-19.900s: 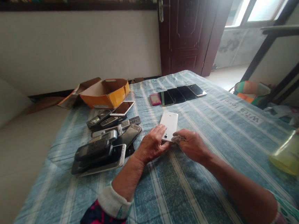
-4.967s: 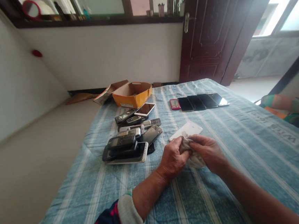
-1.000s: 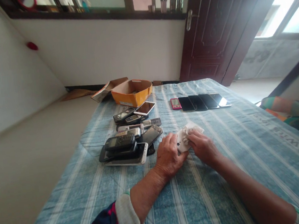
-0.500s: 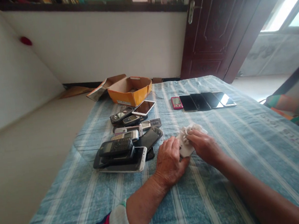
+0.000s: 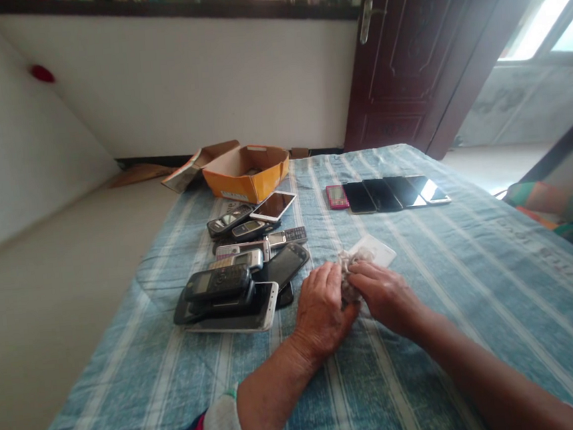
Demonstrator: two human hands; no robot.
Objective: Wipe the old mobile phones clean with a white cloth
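A white phone (image 5: 381, 251) lies on the striped cloth in front of me, its far end uncovered. My left hand (image 5: 324, 305) is closed on its near left side, thumb toward me. My right hand (image 5: 386, 293) presses a crumpled whitish cloth (image 5: 354, 269) onto the phone's near part, fingers bent together. To the left is a loose pile of phones, with a black keypad phone (image 5: 217, 282) above a white-framed phone (image 5: 267, 307). A pink phone (image 5: 337, 197) and several dark phones (image 5: 388, 195) form a row farther back.
An open orange box (image 5: 248, 178) stands at the far left of the cloth-covered table (image 5: 182, 398), behind the pile. Beyond the table are a white wall and a dark red door (image 5: 402, 51). Colourful fabric (image 5: 557, 211) lies at the right.
My right hand and the crumpled cloth have moved toward me and slightly left over the white phone, uncovering its far end. My left hand has hardly moved.
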